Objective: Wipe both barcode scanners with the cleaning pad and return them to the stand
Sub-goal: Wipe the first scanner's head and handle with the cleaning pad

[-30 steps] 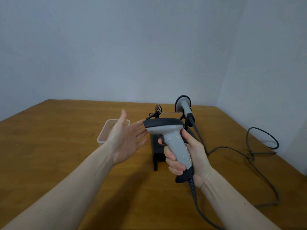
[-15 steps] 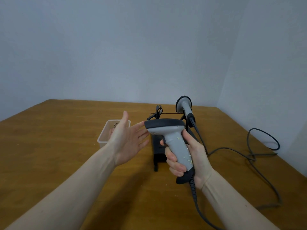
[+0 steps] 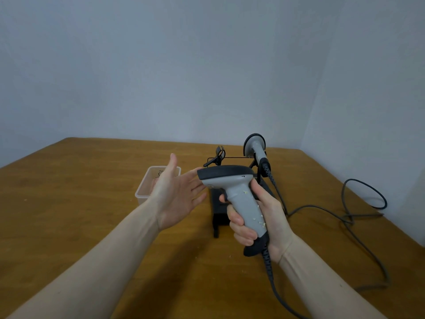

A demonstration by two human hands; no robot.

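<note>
My right hand grips the handle of a grey barcode scanner with a black head, held upright above the table; small pale crumbs speckle its handle. My left hand is spread flat, palm toward the scanner, its fingertips at the scanner's head. A second grey scanner sits in the black stand behind. No cleaning pad shows in either hand.
A clear plastic box with something pinkish inside stands on the wooden table, partly behind my left hand. Dark cables loop across the table's right side. Walls close off the back and right.
My left hand has shifted slightly to the right, nearer the scanner's head. The scanner in my right hand has hardly moved.
</note>
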